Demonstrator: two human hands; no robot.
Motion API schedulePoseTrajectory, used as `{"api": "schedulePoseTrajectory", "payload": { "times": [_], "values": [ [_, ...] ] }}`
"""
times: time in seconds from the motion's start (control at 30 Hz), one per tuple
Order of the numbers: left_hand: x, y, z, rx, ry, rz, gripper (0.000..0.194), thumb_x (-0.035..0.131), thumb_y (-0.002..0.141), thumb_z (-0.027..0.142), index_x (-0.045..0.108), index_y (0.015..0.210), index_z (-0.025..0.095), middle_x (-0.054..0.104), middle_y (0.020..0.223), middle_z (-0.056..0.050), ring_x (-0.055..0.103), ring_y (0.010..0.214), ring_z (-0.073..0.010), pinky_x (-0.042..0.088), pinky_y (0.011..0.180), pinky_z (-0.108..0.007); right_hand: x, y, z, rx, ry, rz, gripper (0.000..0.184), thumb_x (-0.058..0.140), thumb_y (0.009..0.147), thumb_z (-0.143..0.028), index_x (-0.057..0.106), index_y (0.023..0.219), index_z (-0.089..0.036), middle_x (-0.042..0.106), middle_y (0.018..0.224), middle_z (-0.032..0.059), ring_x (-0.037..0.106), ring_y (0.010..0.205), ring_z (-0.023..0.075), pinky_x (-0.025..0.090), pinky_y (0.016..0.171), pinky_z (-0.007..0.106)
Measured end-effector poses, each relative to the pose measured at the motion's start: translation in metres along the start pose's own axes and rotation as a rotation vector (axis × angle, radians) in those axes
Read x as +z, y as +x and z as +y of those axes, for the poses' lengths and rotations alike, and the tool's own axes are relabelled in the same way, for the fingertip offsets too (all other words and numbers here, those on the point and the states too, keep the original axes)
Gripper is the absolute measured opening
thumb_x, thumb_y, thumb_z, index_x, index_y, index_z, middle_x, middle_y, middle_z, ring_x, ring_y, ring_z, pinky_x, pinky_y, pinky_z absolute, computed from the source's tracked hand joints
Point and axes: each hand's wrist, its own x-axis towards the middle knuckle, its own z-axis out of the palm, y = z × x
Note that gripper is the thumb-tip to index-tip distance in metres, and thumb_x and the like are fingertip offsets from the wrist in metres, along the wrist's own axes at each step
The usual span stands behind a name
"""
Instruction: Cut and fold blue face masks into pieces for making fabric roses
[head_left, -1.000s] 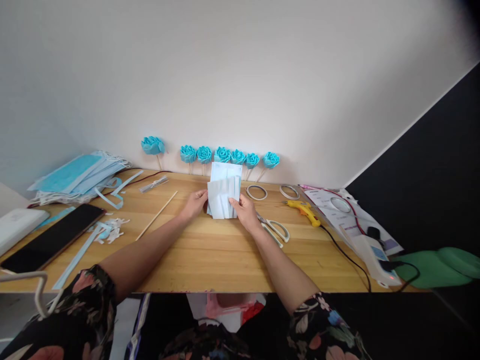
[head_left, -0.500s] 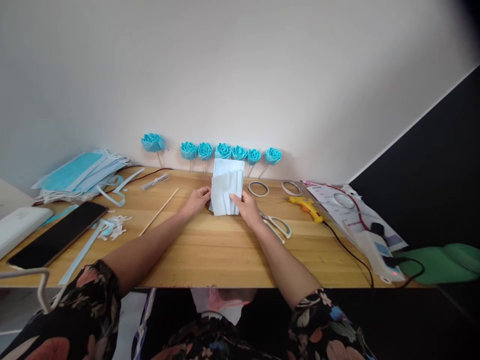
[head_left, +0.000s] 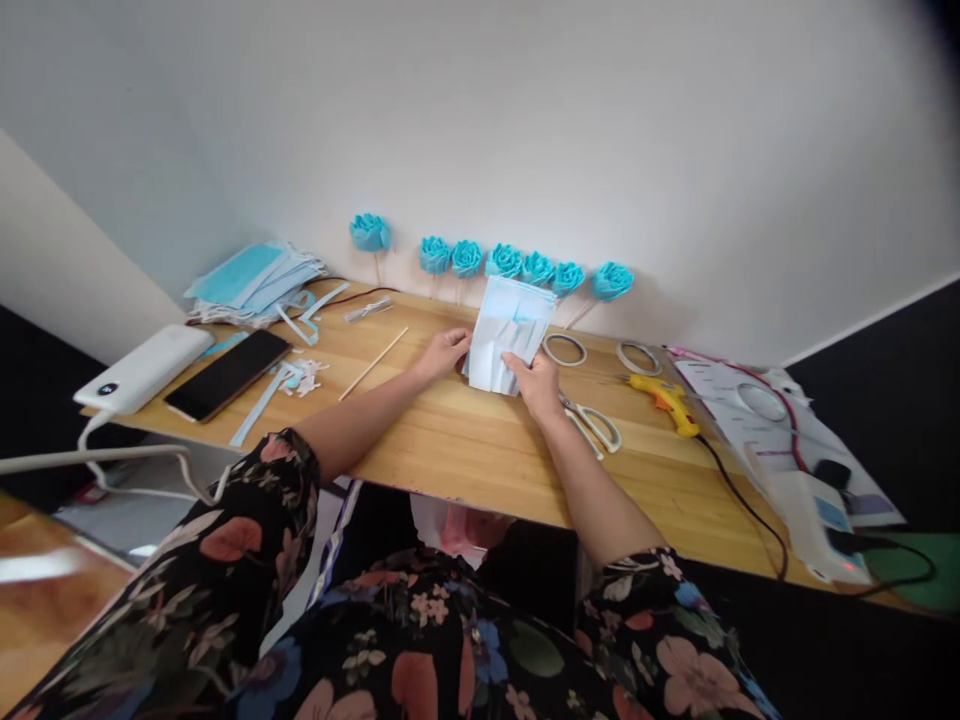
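In the head view, my right hand (head_left: 537,382) grips a stack of pale blue-and-white pleated sheets (head_left: 499,350), like cut face-mask fabric, thumb across the front. The stack is held up over the table, leaning slightly right. My left hand (head_left: 448,353) has its fingers pinched together at the stack's left edge; what lies between the fingertips is partly hidden. Behind the stack, several blue fabric roses (head_left: 503,261) on sticks lean against the wall. Scissors (head_left: 596,428) lie beside my right wrist, and a thin wooden stick (head_left: 373,363) lies left of my left hand.
At the left are a pile of face masks (head_left: 251,280), a phone (head_left: 229,375), a white power bank (head_left: 145,368) and fabric scraps (head_left: 302,378). To the right lie tape rolls (head_left: 564,349), a yellow glue gun (head_left: 665,402) with its cord, papers (head_left: 739,405) and a power strip (head_left: 817,525).
The view has swung, so everything sits further right and higher in it. The stack now leans a little more to the right. Both hands stay at its sides.
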Motion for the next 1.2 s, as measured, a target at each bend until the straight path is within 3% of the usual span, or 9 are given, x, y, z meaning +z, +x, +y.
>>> {"api": "schedulePoseTrajectory", "payload": {
  "times": [0.13, 0.23, 0.37, 0.47, 0.53, 0.63, 0.73, 0.83, 1.2],
  "values": [
    [-0.003, -0.001, 0.007, 0.051, 0.054, 0.044, 0.032, 0.062, 0.09, 0.046, 0.063, 0.088, 0.014, 0.057, 0.063, 0.0, 0.053, 0.056, -0.0132, 0.041, 0.058, -0.026, 0.003, 0.001, 0.001, -0.005, -0.014, 0.046, 0.043, 0.072, 0.071, -0.054, 0.07, 0.083, -0.012, 0.068, 0.073, 0.003, 0.057, 0.069, 0.0169, 0.048, 0.067, 0.03],
    [-0.029, -0.015, 0.033, 0.067, 0.254, -0.008, 0.031, 0.061, 0.09, 0.04, 0.066, 0.104, 0.012, 0.068, 0.086, -0.006, 0.062, 0.075, -0.0158, 0.047, 0.074, -0.029, 0.005, 0.003, 0.0, -0.028, 0.02, 0.082, 0.042, 0.072, 0.071, -0.051, 0.071, 0.085, -0.012, 0.069, 0.073, 0.0027, 0.059, 0.07, 0.017, 0.05, 0.069, 0.031],
    [-0.104, -0.076, 0.088, 0.163, 0.708, 0.12, 0.034, 0.056, 0.089, 0.034, 0.068, 0.112, 0.013, 0.069, 0.113, -0.009, 0.062, 0.106, -0.0214, 0.045, 0.099, -0.035, 0.007, 0.006, 0.0, -0.035, 0.066, 0.123, 0.039, 0.072, 0.072, -0.047, 0.071, 0.087, -0.011, 0.071, 0.081, 0.0047, 0.062, 0.077, 0.0182, 0.052, 0.071, 0.032],
    [-0.171, -0.139, 0.114, 0.012, 1.028, 0.377, 0.045, 0.05, 0.089, 0.034, 0.061, 0.129, 0.018, 0.066, 0.126, -0.008, 0.06, 0.113, -0.0238, 0.044, 0.105, -0.04, 0.006, 0.006, 0.001, -0.059, 0.077, 0.124, 0.036, 0.072, 0.073, -0.046, 0.068, 0.087, -0.013, 0.071, 0.086, 0.0054, 0.063, 0.085, 0.0195, 0.054, 0.076, 0.032],
    [-0.208, -0.172, 0.116, -0.143, 1.222, 0.451, 0.057, 0.052, 0.086, 0.037, 0.053, 0.14, 0.019, 0.062, 0.136, -0.009, 0.057, 0.121, -0.0282, 0.042, 0.107, -0.043, 0.006, 0.006, 0.0, -0.06, 0.078, 0.114, 0.033, 0.072, 0.075, -0.046, 0.066, 0.085, -0.016, 0.07, 0.085, 0.0057, 0.063, 0.088, 0.0206, 0.055, 0.077, 0.033],
    [-0.243, -0.198, 0.1, -0.327, 1.389, 0.382, 0.073, 0.057, 0.08, 0.045, 0.047, 0.146, 0.016, 0.058, 0.141, -0.014, 0.054, 0.126, -0.0355, 0.04, 0.108, -0.046, 0.007, 0.005, -0.005, -0.036, 0.105, 0.139, 0.032, 0.074, 0.075, -0.048, 0.065, 0.081, -0.018, 0.069, 0.082, 0.006, 0.064, 0.085, 0.0216, 0.056, 0.075, 0.035],
    [-0.254, -0.199, 0.08, -0.428, 1.429, 0.339, 0.081, 0.059, 0.077, 0.05, 0.044, 0.148, 0.015, 0.059, 0.139, -0.017, 0.054, 0.124, -0.0388, 0.041, 0.106, -0.048, 0.006, 0.005, -0.009, -0.008, 0.176, 0.209, 0.036, 0.075, 0.071, -0.05, 0.066, 0.081, -0.016, 0.069, 0.079, 0.0046, 0.064, 0.078, 0.0208, 0.056, 0.072, 0.037],
    [-0.251, -0.191, 0.069, -0.458, 1.43, 0.394, 0.081, 0.058, 0.078, 0.05, 0.043, 0.149, 0.015, 0.06, 0.137, -0.018, 0.055, 0.123, -0.0403, 0.042, 0.104, -0.05, 0.004, 0.007, -0.009, -0.005, 0.23, 0.244, 0.041, 0.078, 0.068, -0.053, 0.067, 0.081, -0.016, 0.069, 0.08, 0.0035, 0.065, 0.078, 0.0201, 0.057, 0.073, 0.037],
    [-0.239, -0.183, 0.07, -0.471, 1.412, 0.511, 0.087, 0.061, 0.078, 0.047, 0.033, 0.153, 0.013, 0.059, 0.136, -0.022, 0.053, 0.125, -0.0423, 0.041, 0.105, -0.052, 0.001, 0.005, -0.012, -0.019, 0.259, 0.276, 0.044, 0.081, 0.068, -0.051, 0.071, 0.089, -0.014, 0.073, 0.091, 0.0071, 0.068, 0.085, 0.0221, 0.059, 0.081, 0.041]
  ]
}}
